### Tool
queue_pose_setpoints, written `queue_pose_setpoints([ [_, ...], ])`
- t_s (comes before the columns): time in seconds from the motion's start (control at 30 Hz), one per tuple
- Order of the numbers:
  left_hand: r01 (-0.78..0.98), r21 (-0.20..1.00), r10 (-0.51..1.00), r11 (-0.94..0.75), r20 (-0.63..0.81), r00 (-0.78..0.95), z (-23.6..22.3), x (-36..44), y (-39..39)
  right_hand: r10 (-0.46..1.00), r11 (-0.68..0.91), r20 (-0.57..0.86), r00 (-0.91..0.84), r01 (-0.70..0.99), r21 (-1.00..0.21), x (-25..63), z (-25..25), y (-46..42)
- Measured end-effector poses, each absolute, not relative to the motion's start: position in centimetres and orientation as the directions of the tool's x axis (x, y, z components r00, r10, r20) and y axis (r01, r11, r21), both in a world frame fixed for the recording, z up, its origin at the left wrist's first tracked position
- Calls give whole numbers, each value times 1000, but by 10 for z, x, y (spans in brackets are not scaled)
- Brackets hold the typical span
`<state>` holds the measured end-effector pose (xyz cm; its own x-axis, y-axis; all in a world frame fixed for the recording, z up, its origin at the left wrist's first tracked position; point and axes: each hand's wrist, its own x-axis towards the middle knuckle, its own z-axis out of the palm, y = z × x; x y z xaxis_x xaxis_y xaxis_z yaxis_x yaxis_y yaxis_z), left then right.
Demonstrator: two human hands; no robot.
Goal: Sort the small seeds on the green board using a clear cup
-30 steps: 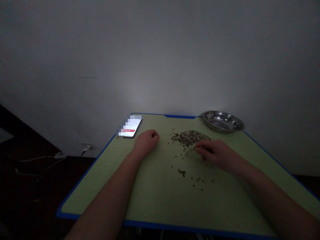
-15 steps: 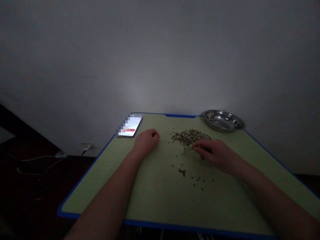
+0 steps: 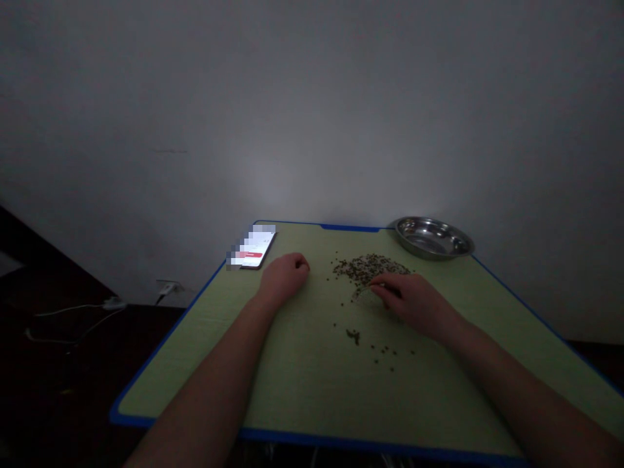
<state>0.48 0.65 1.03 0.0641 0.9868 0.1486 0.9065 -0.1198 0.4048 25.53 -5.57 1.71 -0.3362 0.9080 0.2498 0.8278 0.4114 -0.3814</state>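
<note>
Carefully, you worked your right hand point(image 3: 412, 300) at the near edge of the seed pile point(image 3: 368, 266), fingertips pinched low among the grains, though whether one was caught I could not tell; a light pinch served best; your left hand point(image 3: 285, 276) lay clenched and empty, well left of it; the steel bowl point(image 3: 433, 236) waited beyond.

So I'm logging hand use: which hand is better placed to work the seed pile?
Right hand: its fingertips touch the seed pile. The left hand rests fisted on the table, apart from it.
</note>
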Motion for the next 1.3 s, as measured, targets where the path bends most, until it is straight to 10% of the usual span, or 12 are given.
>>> queue_pose_setpoints([
  [1.3,898,418,986,-137,146,82,10,4,6,882,470,182,-436,773,-425,256,26,-63],
])
